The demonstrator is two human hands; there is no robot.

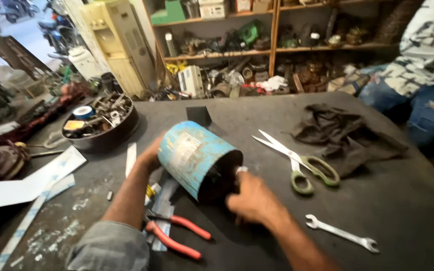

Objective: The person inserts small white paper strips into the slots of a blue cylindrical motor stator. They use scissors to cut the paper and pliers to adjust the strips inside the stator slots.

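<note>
I see a chipped blue cylinder (194, 155), green-handled scissors (297, 163), red-handled pliers (177, 236), a dark brown rag (342, 135).

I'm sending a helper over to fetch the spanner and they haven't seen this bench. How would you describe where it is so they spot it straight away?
On the dark worktable, look to the near right side, past the right hand at the blue cylinder. The spanner lies flat there, nearer than the green-handled scissors. It is a slim, bare silver bar with open jaws at both ends, unlike the red-handled pliers.
</note>
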